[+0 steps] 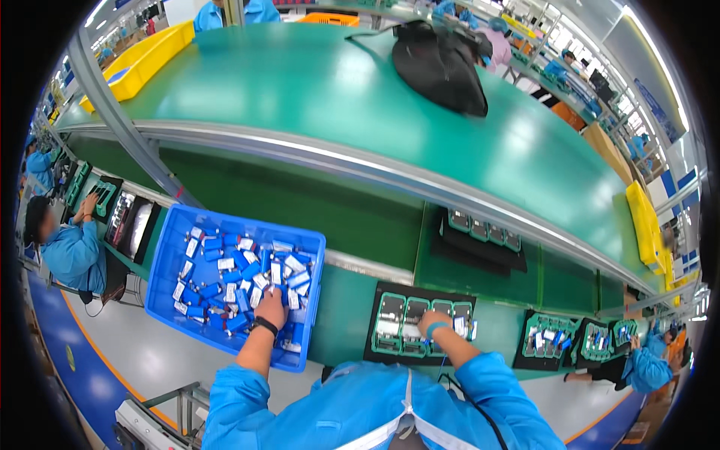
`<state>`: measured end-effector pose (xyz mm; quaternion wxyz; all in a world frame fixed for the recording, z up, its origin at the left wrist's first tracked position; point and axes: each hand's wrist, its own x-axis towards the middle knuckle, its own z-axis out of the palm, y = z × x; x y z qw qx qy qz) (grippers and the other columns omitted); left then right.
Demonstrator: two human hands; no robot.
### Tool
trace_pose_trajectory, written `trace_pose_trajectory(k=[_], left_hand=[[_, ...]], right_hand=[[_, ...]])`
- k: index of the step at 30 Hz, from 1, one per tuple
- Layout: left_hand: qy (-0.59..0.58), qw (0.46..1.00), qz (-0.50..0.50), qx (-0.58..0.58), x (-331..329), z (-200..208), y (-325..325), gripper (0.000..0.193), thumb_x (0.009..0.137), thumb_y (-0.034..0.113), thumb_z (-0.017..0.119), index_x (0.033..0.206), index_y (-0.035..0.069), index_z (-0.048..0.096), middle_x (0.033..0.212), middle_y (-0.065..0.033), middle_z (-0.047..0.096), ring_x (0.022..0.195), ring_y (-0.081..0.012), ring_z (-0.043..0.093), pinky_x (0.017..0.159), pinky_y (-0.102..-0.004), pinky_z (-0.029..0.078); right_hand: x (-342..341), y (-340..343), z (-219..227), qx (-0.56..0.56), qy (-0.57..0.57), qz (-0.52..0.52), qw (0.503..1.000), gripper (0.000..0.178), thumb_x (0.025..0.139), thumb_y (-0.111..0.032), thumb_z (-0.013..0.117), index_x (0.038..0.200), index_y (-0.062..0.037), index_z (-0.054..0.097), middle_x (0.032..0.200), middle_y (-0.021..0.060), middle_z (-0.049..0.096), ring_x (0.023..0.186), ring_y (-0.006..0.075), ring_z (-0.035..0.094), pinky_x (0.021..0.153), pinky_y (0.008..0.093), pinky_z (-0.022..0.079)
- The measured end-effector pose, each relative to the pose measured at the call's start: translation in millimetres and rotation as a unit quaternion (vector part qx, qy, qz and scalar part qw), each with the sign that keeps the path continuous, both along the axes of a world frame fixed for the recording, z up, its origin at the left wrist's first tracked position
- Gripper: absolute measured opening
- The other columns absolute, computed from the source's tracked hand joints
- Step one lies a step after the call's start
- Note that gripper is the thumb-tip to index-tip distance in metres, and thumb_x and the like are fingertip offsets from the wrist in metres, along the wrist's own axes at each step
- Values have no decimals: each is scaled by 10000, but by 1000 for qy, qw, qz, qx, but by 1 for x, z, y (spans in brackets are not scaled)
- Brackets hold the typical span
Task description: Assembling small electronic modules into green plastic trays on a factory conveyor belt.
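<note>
Left hand (pixel 271 309) reaching into blue bin (pixel 316 285), fingers down among loose blue-and-white packs (pixel 212 244); cannot tell whether it grips one. Right hand (pixel 435 325) over the row of green frames (pixel 388 324) on a black mat (pixel 370 351), fingers bent, grip hidden. A few packs lie in the frames just right of that hand. Farther right, more filled frames (pixel 546 339) on another mat. Seated co-worker (pixel 71 255) well to the left. Beyond, raised green shelf (pixel 300 82) bearing black bag (pixel 439 71) and yellow bin (pixel 157 64).
</note>
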<state>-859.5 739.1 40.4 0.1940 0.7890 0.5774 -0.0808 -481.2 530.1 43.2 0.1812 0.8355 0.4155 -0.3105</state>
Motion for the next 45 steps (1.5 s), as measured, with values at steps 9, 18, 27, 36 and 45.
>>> trace_pose_trajectory(k=[9, 18, 27, 36, 45], left_hand=[[-116, 992, -36, 27, -21, -44, 38, 457, 780, 155, 632, 1155, 32, 401, 1172, -255, 453, 1016, -441, 514, 850, -466, 459], [-98, 995, -15, 17, -9, -32, 24, 342, 798, 174, 644, 1043, 37, 449, 990, -200, 539, 936, -396, 549, 787, -435, 461], [-93, 995, -23, 32, -14, -35, 26, 339, 811, 218, 634, 1038, 66, 433, 999, -194, 526, 896, -409, 567, 723, -472, 481], [-80, 997, -8, 16, -5, -24, 26, 345, 813, 208, 635, 1052, 52, 442, 1002, -197, 529, 920, -399, 561, 761, -449, 476], [-86, 996, -10, -30, -4, -19, 31, 422, 806, 200, 616, 1132, 19, 418, 1135, -253, 507, 1067, -420, 512, 863, -475, 449]], right_hand=[[11, 27, -5, -19, 32, 21, 999, 330, 815, -230, 475, 989, -31, 672, 1071, 206, 626, 990, 351, 612, 849, 436, 486], [29, -12, -23, 55, 58, -39, 996, 275, 840, -285, 488, 930, -100, 670, 1020, 152, 638, 949, 348, 597, 826, 426, 479], [18, -1, -11, 75, 27, -29, 996, 257, 833, -266, 479, 931, -135, 677, 963, 131, 659, 916, 339, 610, 812, 425, 490], [17, 4, -11, 62, 7, -5, 998, 238, 824, -275, 505, 918, -154, 687, 957, 116, 664, 927, 323, 611, 815, 418, 493], [18, 29, -14, -52, 20, 40, 998, 458, 869, -400, 518, 1159, -51, 582, 1147, 189, 597, 1033, 355, 589, 867, 433, 484]])
